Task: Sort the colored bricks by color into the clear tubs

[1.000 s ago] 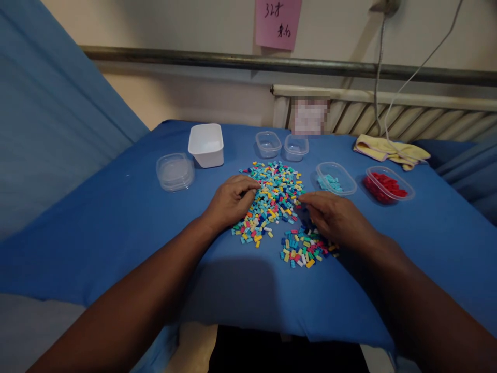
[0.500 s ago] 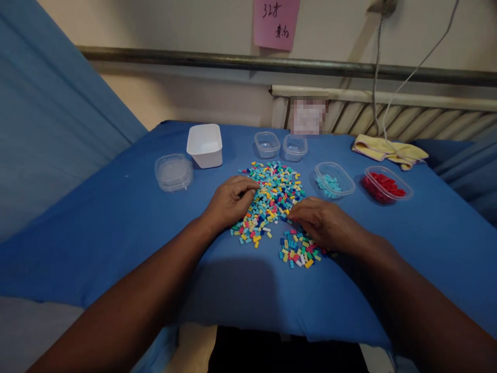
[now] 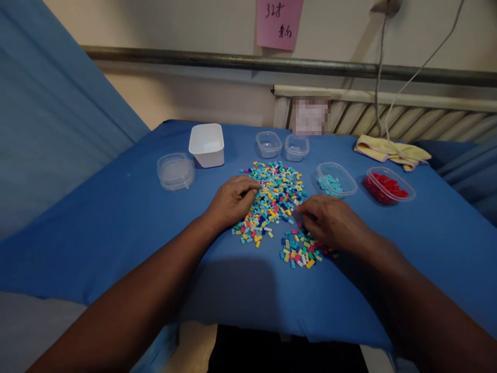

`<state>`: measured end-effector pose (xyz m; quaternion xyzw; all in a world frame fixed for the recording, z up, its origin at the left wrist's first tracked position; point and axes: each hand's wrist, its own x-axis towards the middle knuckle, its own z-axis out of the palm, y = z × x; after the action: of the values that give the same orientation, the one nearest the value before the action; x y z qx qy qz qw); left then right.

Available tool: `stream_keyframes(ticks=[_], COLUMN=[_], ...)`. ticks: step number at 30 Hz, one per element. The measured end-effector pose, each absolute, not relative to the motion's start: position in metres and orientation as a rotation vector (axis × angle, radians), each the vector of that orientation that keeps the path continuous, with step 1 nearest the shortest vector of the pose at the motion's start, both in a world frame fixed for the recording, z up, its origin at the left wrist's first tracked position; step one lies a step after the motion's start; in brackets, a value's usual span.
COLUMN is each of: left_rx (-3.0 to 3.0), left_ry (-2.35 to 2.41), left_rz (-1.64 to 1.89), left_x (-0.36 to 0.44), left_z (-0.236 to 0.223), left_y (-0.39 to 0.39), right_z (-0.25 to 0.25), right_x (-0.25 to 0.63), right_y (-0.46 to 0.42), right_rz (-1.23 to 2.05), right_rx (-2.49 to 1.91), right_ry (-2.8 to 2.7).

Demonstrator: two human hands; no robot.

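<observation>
A spread pile of small toy bricks (image 3: 277, 189) in mixed colours lies mid-table, mostly light blue, yellow, pink and dark blue. My left hand (image 3: 234, 199) rests on the pile's left edge, fingers curled with the thumb close to them; whatever is under the fingertips is hidden. At the pile's right side my right hand (image 3: 328, 220) is closed in a pinch, with a small pinkish-red toy brick (image 3: 297, 208) at its fingertips. Below that hand sits a smaller group of mixed bricks (image 3: 298, 251), partly covered by it.
A clear tub of light-blue bricks (image 3: 330, 184) and one of red bricks (image 3: 386, 187) stand at right. Two clear tubs (image 3: 268, 150) are behind the pile. Stacked clear lids (image 3: 176, 173), a white bin (image 3: 207, 155) and a yellow cloth (image 3: 392, 150) lie on the blue tablecloth (image 3: 147, 223).
My right hand has shifted slightly up and right, its fingertips lifting off the main pile's lower right edge. My left hand stays in place on the pile.
</observation>
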<state>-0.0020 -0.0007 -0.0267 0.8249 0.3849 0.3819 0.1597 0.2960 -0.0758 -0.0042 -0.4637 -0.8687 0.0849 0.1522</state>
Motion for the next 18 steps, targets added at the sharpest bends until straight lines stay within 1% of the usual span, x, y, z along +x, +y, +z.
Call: stream_keyframes(ticks=[4,11,15,18], left_rx=[2.363,2.36,2.367,2.365], left_ry=[1.101,1.116,1.104,1.112], left_rz=[1.096,1.097,1.102,1.109], left_x=[-0.001,-0.001,-0.002,-0.002], left_z=[-0.027,-0.028,-0.028,-0.027], left_y=[-0.001,0.0,0.0,0.0], right_z=[0.001,0.006,0.004,0.003], right_x=[0.279,0.262,0.26,0.271], right_y=[-0.079,-0.083,-0.085,-0.081], right_rz=[0.258,0.241,0.253,0.235], right_rx=[-1.335,-1.528,-1.453,-1.367], right_ry=[-2.481,-2.592,-2.595,-2.483])
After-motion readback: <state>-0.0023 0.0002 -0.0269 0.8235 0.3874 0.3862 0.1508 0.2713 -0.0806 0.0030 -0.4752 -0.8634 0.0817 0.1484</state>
